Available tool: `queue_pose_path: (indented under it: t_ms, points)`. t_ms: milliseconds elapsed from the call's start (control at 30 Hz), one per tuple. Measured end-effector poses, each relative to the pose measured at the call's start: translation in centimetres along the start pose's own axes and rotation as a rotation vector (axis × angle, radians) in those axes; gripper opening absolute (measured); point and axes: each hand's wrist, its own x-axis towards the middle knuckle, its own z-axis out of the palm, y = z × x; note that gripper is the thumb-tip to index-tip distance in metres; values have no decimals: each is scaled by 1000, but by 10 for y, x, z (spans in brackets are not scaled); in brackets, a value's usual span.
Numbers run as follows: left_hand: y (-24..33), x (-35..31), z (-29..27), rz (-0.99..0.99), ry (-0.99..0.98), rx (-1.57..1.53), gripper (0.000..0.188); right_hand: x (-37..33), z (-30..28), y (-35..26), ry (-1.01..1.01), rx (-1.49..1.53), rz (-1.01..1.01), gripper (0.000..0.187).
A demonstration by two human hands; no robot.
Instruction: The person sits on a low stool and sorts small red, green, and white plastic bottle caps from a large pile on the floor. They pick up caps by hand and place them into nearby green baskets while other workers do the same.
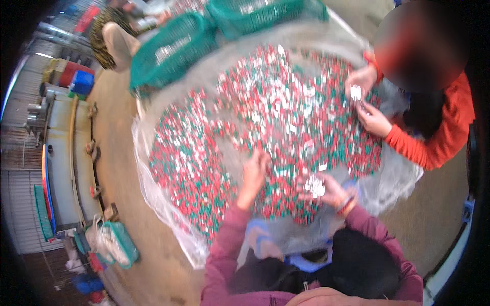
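Note:
A wide heap of small red, green and white pieces (286, 112), too blurred to name more exactly, covers a translucent plastic sheet (191, 242). My left hand (253, 173) hovers over a thinner patch of the heap, its fingers drawn together in a pinch; anything between the fingertips is too small to see. In the cupped palm of my right hand (332, 191), near the heap's front edge, lies a cluster of small white pieces (314, 187). A red band circles that wrist.
Across at the right, a person in orange sleeves (434, 148) holds a bunch of white pieces over the heap. Green baskets (173, 56) stand along the far edge, where another person (117, 41) sits. A teal basket (125, 245) is on the floor at left.

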Motion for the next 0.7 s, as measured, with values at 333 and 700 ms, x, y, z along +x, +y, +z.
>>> queue_pose_path:
  t_ms: [333, 700]
  points:
    - [90, -50, 18, 583, -56, 315, 36, 30, -11, 2, -150, 177, -87, 32]
    - [36, -54, -113, 363, 121, 539, 42, 110, 327, -225, -372, 6, -484, 72]
